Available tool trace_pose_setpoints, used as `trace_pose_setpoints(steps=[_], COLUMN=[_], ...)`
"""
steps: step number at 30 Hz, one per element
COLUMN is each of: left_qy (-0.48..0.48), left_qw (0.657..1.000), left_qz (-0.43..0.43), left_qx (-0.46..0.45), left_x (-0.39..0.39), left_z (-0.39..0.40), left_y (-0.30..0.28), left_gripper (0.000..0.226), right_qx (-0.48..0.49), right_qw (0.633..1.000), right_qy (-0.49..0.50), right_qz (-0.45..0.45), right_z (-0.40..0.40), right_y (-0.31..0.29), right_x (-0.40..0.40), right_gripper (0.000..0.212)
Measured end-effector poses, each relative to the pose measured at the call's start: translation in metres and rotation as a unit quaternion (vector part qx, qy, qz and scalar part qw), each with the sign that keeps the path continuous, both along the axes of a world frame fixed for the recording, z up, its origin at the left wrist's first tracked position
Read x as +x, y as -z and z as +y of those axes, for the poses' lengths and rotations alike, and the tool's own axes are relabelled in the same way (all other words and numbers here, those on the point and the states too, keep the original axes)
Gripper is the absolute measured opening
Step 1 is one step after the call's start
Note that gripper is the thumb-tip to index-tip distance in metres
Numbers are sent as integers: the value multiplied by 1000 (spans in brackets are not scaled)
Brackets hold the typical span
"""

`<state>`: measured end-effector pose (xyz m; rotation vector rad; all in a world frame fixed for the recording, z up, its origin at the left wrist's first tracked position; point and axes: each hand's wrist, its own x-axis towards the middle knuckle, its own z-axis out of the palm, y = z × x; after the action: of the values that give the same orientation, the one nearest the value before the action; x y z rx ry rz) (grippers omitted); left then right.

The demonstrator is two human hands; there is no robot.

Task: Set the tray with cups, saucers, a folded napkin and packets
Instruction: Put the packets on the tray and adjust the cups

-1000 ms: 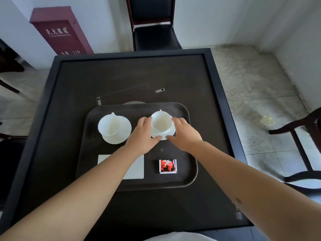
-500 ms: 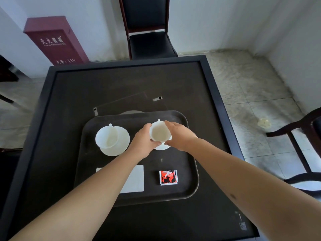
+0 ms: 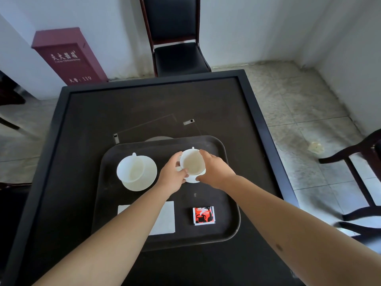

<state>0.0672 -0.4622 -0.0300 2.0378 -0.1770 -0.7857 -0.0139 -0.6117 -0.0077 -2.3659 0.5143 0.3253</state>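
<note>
A dark tray (image 3: 224, 234) lies on the black table (image 3: 144, 104). On its left a white cup (image 3: 129, 169) stands on a white saucer (image 3: 147, 178). To the right, both hands clasp a second white cup (image 3: 191, 164) over its saucer (image 3: 190, 179), which shows only as a sliver: my left hand (image 3: 172, 176) grips the cup's left side, my right hand (image 3: 214, 171) its right side. A folded white napkin (image 3: 167, 217) lies at the tray's front left, partly under my left forearm. A red and black packet (image 3: 203, 215) lies at the front right.
A black chair (image 3: 175, 38) stands beyond the table's far edge, with a dark red box (image 3: 68, 56) on the floor to its left. Another chair's dark frame (image 3: 358, 176) is at the right. A crumpled scrap (image 3: 315, 147) lies on the tiled floor.
Both hands have closed in around the right cup and hold it by its sides. The camera has tilted down and nearer, so the tray sits lower in view.
</note>
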Motion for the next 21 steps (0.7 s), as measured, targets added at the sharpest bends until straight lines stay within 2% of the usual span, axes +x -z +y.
trace_pose_setpoints(steps=[2, 4, 6, 7, 10, 13, 15, 17, 21], left_qy=[-65, -116, -116, -105, -63, -55, -55, -42, -13], left_qw=[998, 993, 993, 994, 998, 998, 998, 999, 998], left_qz=[22, 10, -21, -23, -3, 19, 15, -1, -33], left_qx=[-6, -4, 13, 15, 14, 12, 14, 26, 50], left_x=[2, 4, 6, 6, 6, 6, 8, 10, 12], left_z=[-2, -4, -4, -4, -3, -2, -2, -2, -2], left_y=[2, 4, 6, 7, 5, 2, -1, -3, -3], left_gripper=[59, 40, 20, 19, 29, 33, 34, 36, 41], right_qx=[-5, -20, -25, -20, -14, -85, -92, -79, -106], right_qw=[1000, 1000, 999, 999, 999, 996, 996, 997, 991], right_qy=[5, 3, -4, -3, 2, -14, 5, 19, -68], right_qz=[14, 24, 31, 34, 43, 30, 5, -9, 34], right_z=[2, 5, 10, 11, 8, -9, -22, -30, -29], right_y=[-2, -1, 0, 0, -1, -11, -19, -23, -21], right_x=[-3, -7, -12, -15, -19, -12, -1, 12, 31], right_gripper=[87, 87, 89, 90, 83, 58, 42, 36, 32])
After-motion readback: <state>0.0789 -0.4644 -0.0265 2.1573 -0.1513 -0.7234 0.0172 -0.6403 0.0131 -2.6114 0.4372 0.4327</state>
